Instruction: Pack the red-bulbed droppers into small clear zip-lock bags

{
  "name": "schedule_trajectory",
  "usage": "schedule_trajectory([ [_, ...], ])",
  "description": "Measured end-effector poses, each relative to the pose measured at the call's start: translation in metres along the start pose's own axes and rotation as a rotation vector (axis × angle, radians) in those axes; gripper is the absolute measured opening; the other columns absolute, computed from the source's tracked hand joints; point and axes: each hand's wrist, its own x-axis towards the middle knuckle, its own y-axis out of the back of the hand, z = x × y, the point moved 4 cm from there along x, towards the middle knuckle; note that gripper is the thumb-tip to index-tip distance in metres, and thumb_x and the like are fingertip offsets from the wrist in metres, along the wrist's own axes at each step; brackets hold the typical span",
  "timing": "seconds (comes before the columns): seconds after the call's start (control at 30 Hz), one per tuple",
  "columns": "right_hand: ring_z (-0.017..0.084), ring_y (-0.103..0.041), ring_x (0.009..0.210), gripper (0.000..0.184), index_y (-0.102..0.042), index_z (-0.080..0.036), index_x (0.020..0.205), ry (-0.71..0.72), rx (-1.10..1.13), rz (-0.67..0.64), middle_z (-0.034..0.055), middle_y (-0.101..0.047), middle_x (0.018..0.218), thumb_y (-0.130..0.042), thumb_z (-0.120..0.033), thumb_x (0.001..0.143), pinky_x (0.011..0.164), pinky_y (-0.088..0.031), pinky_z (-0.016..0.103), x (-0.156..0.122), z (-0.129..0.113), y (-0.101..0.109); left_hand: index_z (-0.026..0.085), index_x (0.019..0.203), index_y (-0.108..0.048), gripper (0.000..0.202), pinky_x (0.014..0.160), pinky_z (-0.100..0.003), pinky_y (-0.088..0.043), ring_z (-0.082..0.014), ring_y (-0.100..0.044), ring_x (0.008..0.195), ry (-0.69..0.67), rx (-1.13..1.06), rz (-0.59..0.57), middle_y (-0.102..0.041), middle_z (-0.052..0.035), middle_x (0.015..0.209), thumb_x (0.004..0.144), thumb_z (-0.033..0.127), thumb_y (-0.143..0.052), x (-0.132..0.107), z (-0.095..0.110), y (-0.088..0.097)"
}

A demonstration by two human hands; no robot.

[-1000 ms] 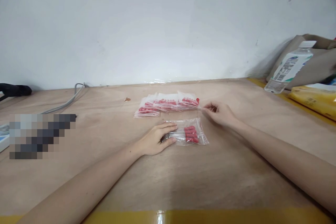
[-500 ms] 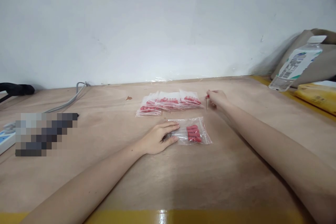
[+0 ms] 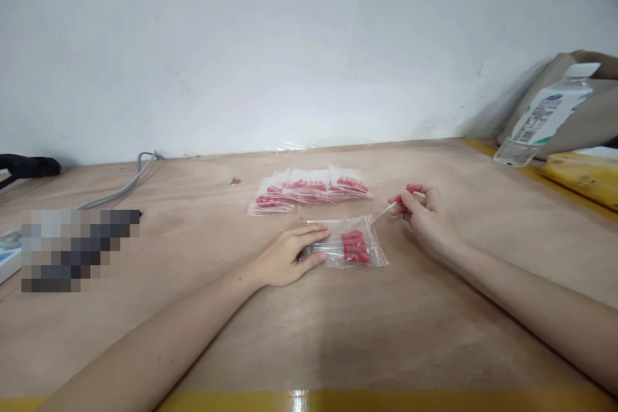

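A clear zip bag (image 3: 355,246) with several red-capped pieces inside lies on the wooden table (image 3: 309,322). My left hand (image 3: 290,255) rests flat on the bag's left end, fingers stretched out, holding it down. My right hand (image 3: 422,214) is just right of the bag, fingers pinched on a thin pin with a red cap (image 3: 396,203) whose metal tip points at the bag's upper right corner. Behind the bag lies a row of filled clear bags (image 3: 309,190) with red pieces.
A plastic water bottle (image 3: 543,116) leans on a brown bag (image 3: 584,122) at the far right, beside a yellow packet (image 3: 584,177). A grey cable (image 3: 128,183) and a black object (image 3: 26,166) lie at the left. A white wall stands behind.
My right hand has come back from beside the row of bags toward me, carrying the red-capped pin to the near bag's corner. My left hand has stayed on the bag.
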Motion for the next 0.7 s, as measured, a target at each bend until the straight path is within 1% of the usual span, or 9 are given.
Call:
schedule_trajectory([
  [0.1, 0.012, -0.062, 0.060, 0.036, -0.040, -0.024, 0.085, -0.104, 0.057, -0.064, -0.0033, -0.062, 0.071, -0.069, -0.035, 0.067, 0.060, -0.053, 0.027, -0.009, 0.004, -0.005, 0.019, 0.127, -0.048, 0.042, 0.100, -0.042, -0.039, -0.0232, -0.048, 0.119, -0.021, 0.005, 0.012, -0.050, -0.0105, 0.130, 0.088, 0.033, -0.049, 0.000, 0.001, 0.000],
  [0.17, 0.014, -0.064, 0.067, 0.036, -0.043, -0.023, 0.083, -0.168, 0.057, -0.152, -0.0011, -0.063, 0.075, -0.071, -0.037, 0.065, 0.067, -0.054, 0.030, -0.014, 0.006, -0.008, 0.019, 0.129, -0.046, 0.043, 0.100, -0.041, -0.039, -0.0232, -0.047, 0.119, -0.033, 0.002, 0.019, -0.050, -0.0108, 0.130, 0.088, 0.033, -0.049, 0.000, 0.002, 0.001],
  [0.23, 0.014, -0.063, 0.071, 0.034, -0.047, -0.021, 0.080, -0.190, -0.029, -0.269, 0.0006, -0.064, 0.078, -0.072, -0.038, 0.064, 0.071, -0.053, 0.030, -0.019, 0.008, -0.010, 0.019, 0.130, -0.044, 0.044, 0.100, -0.041, -0.038, -0.0232, -0.047, 0.119, -0.035, 0.000, 0.027, -0.050, -0.0110, 0.129, 0.088, 0.033, -0.049, 0.000, 0.003, 0.001],
  [0.33, 0.013, -0.061, 0.072, 0.031, -0.054, -0.019, 0.079, -0.142, -0.243, -0.444, 0.0017, -0.064, 0.080, -0.073, -0.037, 0.063, 0.070, -0.051, 0.029, -0.021, 0.010, -0.013, 0.019, 0.131, -0.042, 0.046, 0.100, -0.042, -0.038, -0.0234, -0.047, 0.120, -0.027, -0.001, 0.037, -0.050, -0.0108, 0.130, 0.088, 0.033, -0.049, 0.000, 0.004, 0.001],
  [0.4, 0.013, -0.059, 0.069, 0.030, -0.056, -0.019, 0.080, -0.094, -0.350, -0.523, 0.0015, -0.063, 0.078, -0.072, -0.038, 0.063, 0.066, -0.050, 0.028, -0.020, 0.010, -0.014, 0.020, 0.131, -0.042, 0.046, 0.100, -0.042, -0.038, -0.0235, -0.046, 0.120, -0.022, 0.001, 0.036, -0.049, -0.0105, 0.130, 0.087, 0.033, -0.049, 0.000, 0.004, 0.002],
  [0.5, 0.013, -0.057, 0.065, 0.030, -0.059, -0.018, 0.081, -0.047, -0.431, -0.577, 0.0013, -0.063, 0.073, -0.069, -0.040, 0.065, 0.063, -0.048, 0.029, -0.016, 0.011, -0.015, 0.020, 0.131, -0.042, 0.046, 0.100, -0.042, -0.038, -0.0234, -0.045, 0.121, -0.015, 0.006, 0.032, -0.049, -0.0102, 0.131, 0.088, 0.032, -0.049, 0.000, 0.004, 0.002],
  [0.63, 0.017, -0.060, 0.078, 0.030, -0.064, -0.018, 0.084, -0.017, -0.483, -0.645, 0.0039, -0.067, 0.085, -0.065, -0.043, 0.068, 0.073, -0.048, 0.032, -0.011, 0.010, -0.021, 0.021, 0.132, -0.040, 0.046, 0.100, -0.042, -0.038, -0.0230, -0.046, 0.120, -0.017, 0.002, 0.024, -0.048, -0.0104, 0.131, 0.088, 0.032, -0.048, 0.000, 0.005, 0.002],
  [0.7, 0.018, -0.061, 0.082, 0.030, -0.066, -0.018, 0.083, -0.012, -0.490, -0.670, 0.0040, -0.068, 0.087, -0.064, -0.045, 0.069, 0.076, -0.048, 0.033, -0.009, 0.010, -0.026, 0.021, 0.132, -0.040, 0.046, 0.100, -0.042, -0.038, -0.0228, -0.045, 0.120, -0.020, -0.001, 0.021, -0.048, -0.0102, 0.131, 0.088, 0.031, -0.048, 0.000, 0.005, 0.002],
])
